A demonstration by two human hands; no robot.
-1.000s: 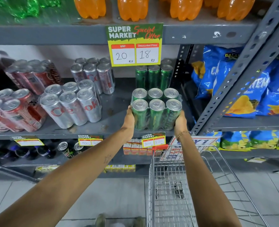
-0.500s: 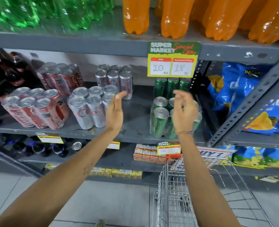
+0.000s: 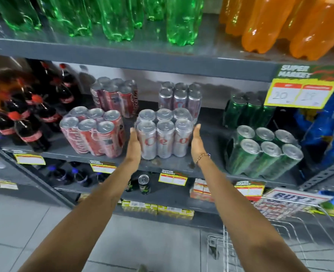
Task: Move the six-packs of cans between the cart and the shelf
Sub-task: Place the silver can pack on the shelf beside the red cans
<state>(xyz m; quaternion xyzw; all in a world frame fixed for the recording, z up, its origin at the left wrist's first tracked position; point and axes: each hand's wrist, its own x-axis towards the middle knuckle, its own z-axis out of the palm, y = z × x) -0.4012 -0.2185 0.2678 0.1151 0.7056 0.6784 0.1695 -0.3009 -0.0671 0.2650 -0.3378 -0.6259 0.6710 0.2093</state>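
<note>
A silver six-pack [image 3: 164, 138] stands at the front of the grey middle shelf [image 3: 208, 124]. My left hand [image 3: 134, 147] lies flat against its left side, fingers straight. My right hand [image 3: 197, 144] is held flat beside its right side, a small gap showing. Neither hand has closed on the pack. A green six-pack [image 3: 264, 152] stands to the right on the same shelf, with another green pack [image 3: 244, 110] behind it. A red six-pack [image 3: 95, 132] stands to the left. The wire cart [image 3: 280, 232] is at the lower right.
A second silver pack [image 3: 180, 97] and a second red pack [image 3: 113, 97] stand at the back. Cola bottles [image 3: 31, 122] fill the left end, blue snack bags [image 3: 327, 130] the right. Green and orange bottles line the shelf above. A price sign [image 3: 301, 93] hangs on that shelf's edge.
Both hands have let go of the green six-pack, which now stands on the shelf. They moved left and now flank the silver six-pack. The view swung left.
</note>
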